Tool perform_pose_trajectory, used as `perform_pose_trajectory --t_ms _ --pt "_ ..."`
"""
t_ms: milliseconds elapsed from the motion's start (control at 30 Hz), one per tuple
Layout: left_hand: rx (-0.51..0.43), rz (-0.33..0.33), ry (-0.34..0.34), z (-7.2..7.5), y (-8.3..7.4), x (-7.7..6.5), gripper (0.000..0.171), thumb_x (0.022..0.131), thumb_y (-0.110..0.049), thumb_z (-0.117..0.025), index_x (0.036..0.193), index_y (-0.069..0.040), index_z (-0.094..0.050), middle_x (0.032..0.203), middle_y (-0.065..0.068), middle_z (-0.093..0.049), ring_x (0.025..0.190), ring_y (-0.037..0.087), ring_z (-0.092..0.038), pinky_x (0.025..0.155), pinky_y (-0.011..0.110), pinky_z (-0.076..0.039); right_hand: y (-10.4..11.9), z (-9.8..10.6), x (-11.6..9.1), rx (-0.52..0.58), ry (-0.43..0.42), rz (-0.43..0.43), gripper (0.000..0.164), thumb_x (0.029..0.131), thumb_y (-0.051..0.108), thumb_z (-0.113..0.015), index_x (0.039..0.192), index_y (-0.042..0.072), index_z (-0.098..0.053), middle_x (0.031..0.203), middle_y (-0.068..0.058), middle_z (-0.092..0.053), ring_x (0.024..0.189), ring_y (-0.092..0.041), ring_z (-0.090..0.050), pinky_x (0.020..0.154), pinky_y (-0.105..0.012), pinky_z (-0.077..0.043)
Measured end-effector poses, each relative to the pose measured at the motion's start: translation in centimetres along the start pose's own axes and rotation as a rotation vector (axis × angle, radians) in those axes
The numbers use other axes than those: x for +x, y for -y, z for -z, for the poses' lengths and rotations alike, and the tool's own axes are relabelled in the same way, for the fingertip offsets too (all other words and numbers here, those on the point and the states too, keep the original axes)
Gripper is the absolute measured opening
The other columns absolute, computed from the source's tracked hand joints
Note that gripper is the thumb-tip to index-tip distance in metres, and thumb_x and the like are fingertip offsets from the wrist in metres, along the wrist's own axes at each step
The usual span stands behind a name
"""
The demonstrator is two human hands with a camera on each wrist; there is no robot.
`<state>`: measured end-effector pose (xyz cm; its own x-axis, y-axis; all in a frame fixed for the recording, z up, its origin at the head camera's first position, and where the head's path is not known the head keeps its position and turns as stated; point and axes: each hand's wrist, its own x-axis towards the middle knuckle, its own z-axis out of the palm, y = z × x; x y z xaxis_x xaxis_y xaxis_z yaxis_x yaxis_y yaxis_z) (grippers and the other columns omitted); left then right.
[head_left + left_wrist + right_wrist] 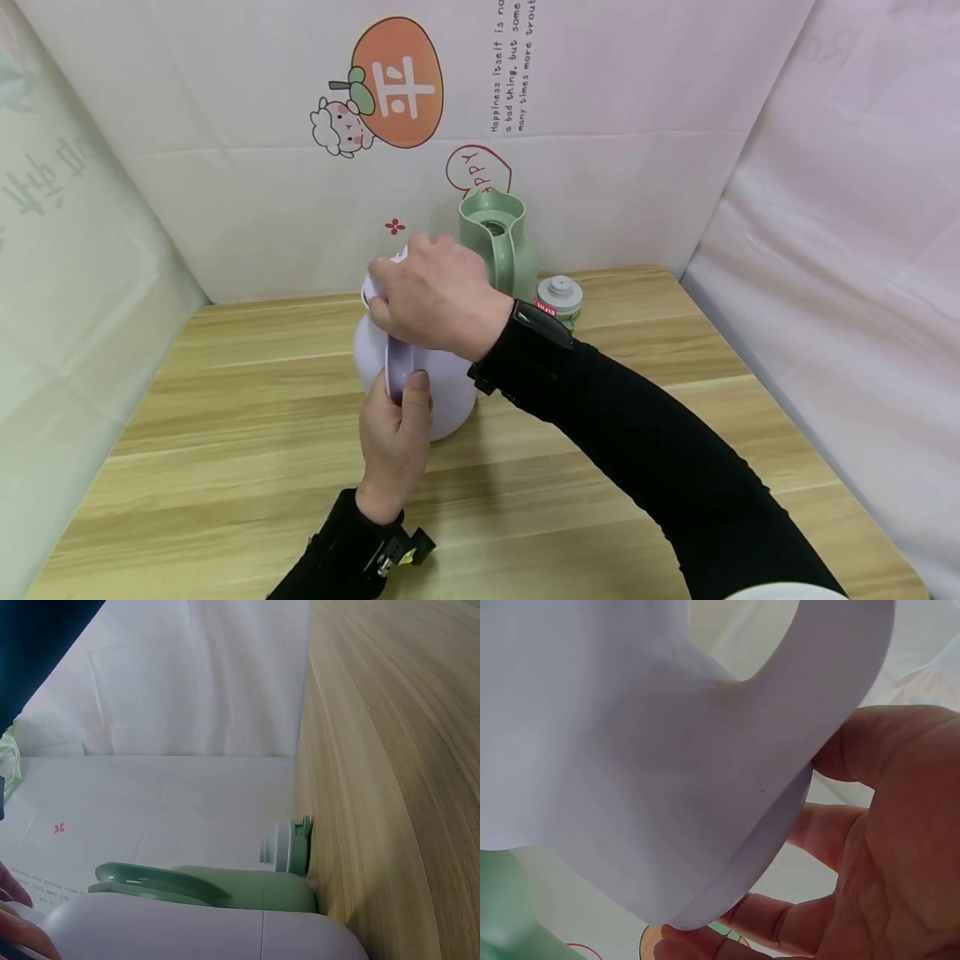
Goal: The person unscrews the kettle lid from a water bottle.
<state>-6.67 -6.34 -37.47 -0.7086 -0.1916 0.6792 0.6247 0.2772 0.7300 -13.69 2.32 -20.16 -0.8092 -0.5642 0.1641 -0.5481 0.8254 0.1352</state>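
A lilac vacuum jug [450, 396] stands upright on the wooden table. My left hand [393, 437] grips its handle [400, 367] from the near side, thumb along it. Over the top, my right hand [438, 292] holds the jug's lid, with fingers bent round the rim; much of the lid is hidden beneath it in the head view. The right wrist view shows the thumb and fingers of that hand at the edge of the lilac lid [739, 881]. In the left wrist view the jug's smooth side [210, 930] fills the bottom.
Just behind and to the right stands a green jug [517, 258] with its top uncovered. Beside it on the table [225, 433] sits a grey and green stopper [560, 296]. Printed white cloth [637, 100] hangs behind and along both sides.
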Motion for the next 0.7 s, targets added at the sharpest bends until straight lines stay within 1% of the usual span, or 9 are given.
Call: perform_pose_trajectory --t_ms 200,400,567,700 --pt "-0.002 -0.004 0.001 -0.01 0.00 -0.01 0.025 0.109 -0.016 -0.054 0.088 -0.003 -0.053 0.062 0.001 -0.049 0.053 0.007 -0.045 0.046 0.024 -0.037 -0.17 -0.10 0.03 0.024 0.010 0.016 0.029 0.102 0.041 -0.048 0.121 0.026 -0.066 0.094 -0.006 -0.058 0.080 -0.024 -0.054 0.059 -0.035 -0.047" --pt "-0.001 -0.005 -0.002 -0.01 0.01 -0.10 0.025 0.109 -0.017 -0.054 0.089 -0.003 -0.054 0.063 0.001 -0.050 0.053 0.007 -0.046 0.046 0.024 -0.038 -0.34 -0.37 0.01 0.061 -0.026 0.032 0.028 0.101 0.040 -0.051 0.121 0.028 -0.066 0.094 -0.006 -0.060 0.081 -0.024 -0.054 0.062 -0.036 -0.047" --pt "0.000 -0.006 -0.003 0.00 -0.02 -0.09 0.024 0.109 -0.017 -0.054 0.089 -0.003 -0.054 0.064 0.001 -0.050 0.054 0.007 -0.045 0.047 0.024 -0.038 -0.47 -0.57 0.01 0.081 -0.052 0.046 0.027 0.104 0.042 -0.049 0.122 0.029 -0.065 0.093 -0.004 -0.059 0.083 -0.023 -0.054 0.065 -0.036 -0.046" --pt "-0.002 -0.006 -0.001 -0.02 -0.07 -0.07 0.024 0.109 -0.017 -0.054 0.089 -0.003 -0.054 0.064 0.002 -0.050 0.054 0.007 -0.045 0.048 0.024 -0.038 -0.60 -0.77 0.06 0.090 -0.082 0.065 0.028 0.106 0.044 -0.049 0.123 0.030 -0.066 0.093 -0.004 -0.059 0.081 -0.023 -0.054 0.065 -0.035 -0.047"
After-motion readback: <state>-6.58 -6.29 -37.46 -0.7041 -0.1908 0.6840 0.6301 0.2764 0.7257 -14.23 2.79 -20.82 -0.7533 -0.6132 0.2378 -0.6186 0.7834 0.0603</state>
